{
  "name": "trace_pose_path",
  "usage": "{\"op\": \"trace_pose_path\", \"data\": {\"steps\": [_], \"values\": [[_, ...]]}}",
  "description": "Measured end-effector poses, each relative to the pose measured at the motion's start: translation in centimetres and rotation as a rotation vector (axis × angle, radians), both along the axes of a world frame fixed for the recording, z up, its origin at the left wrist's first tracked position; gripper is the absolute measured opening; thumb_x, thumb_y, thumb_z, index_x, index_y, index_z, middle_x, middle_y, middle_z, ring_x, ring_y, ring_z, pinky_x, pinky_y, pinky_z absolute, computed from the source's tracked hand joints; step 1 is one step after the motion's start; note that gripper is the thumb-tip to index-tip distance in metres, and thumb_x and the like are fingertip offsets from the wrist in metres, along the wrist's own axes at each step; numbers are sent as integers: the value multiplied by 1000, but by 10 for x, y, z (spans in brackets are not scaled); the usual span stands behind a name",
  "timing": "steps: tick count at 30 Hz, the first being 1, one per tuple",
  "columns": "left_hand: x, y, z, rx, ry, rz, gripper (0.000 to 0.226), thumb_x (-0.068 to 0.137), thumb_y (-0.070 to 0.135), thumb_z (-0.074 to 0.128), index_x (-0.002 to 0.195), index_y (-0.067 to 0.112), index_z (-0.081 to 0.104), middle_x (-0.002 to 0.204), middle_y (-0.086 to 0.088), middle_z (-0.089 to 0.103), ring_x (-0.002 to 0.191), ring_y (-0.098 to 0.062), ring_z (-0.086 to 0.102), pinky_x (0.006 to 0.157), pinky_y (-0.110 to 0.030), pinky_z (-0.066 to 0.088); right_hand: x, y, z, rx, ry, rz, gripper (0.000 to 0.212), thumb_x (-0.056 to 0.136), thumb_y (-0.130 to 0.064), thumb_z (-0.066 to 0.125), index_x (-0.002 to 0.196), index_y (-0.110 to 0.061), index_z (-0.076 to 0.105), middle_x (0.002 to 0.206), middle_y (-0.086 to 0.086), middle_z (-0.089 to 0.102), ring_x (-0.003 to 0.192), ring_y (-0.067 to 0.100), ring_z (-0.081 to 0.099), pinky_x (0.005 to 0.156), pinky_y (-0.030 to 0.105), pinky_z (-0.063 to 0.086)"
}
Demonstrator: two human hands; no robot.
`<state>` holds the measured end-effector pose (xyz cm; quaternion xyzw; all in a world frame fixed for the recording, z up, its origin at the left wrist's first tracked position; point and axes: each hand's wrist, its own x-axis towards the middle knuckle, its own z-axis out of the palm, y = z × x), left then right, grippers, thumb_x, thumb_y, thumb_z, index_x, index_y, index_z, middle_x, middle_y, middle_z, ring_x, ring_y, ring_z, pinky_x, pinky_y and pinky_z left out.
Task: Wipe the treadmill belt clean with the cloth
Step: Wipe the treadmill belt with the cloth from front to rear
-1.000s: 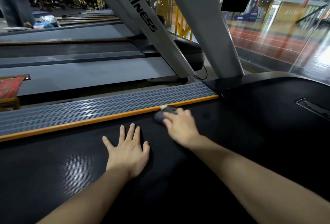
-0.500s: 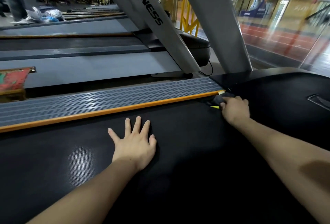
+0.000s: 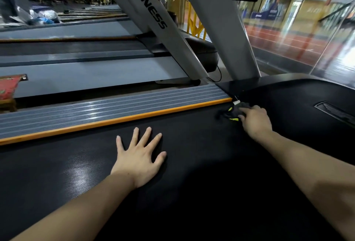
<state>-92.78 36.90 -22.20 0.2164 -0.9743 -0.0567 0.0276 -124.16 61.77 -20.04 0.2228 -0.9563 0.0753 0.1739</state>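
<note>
The right hand (image 3: 254, 120) presses a dark cloth (image 3: 233, 113) with yellow-green flecks onto the treadmill belt (image 3: 192, 173); its fingers lie over the cloth's near side, and whether they curl round it or only bear down on it cannot be told; the cloth sits at the belt's far corner, just ahead of the fingertips, touching the end of the orange-edged side rail (image 3: 115, 119) and the black motor cover (image 3: 288, 95) beyond; the left hand (image 3: 139, 156) is spread flat on the belt, well back from the cloth, holding nothing; judging by this, the stroke along the rail edge has reached the belt's front end, while the broad stretch of belt nearer than the grip and to its right looks yet to be covered, though no dirt can be made out either way; a second ago the cloth was midway along the rail, close to the left hand; it has since travelled forward to the corner, the left hand staying planted in place
</note>
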Motion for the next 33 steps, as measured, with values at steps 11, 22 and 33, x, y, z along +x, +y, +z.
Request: {"op": "trace_pose_path", "data": {"steps": [11,22,33], "values": [[-2,0,1,19,-18,23,73,94,74,10,159,44,0,168,16,-12,153,-16,-22,118,-65,-11,167,-93,-10,-151,-18,427,28,86,-35,65,113,-27,72,95,12,59,88,33,54,77,41,49],[-3,0,1,12,-5,19,75,93,75,8,160,41,0,168,16,-12,153,-16,-21,118,-65,-11,9,20,-10,-14,31,-134,32,94,-35,56,123,-26,62,113,16,54,100,39,49,84,44,48],[-1,-3,-3,-6,2,21,77,91,76,6,160,42,-1,167,17,-12,153,-15,-20,119,-64,-10,140,-49,-15,-93,-44,425,39,88,-40,65,126,-34,63,106,6,56,93,29,49,79,41,48]]}}
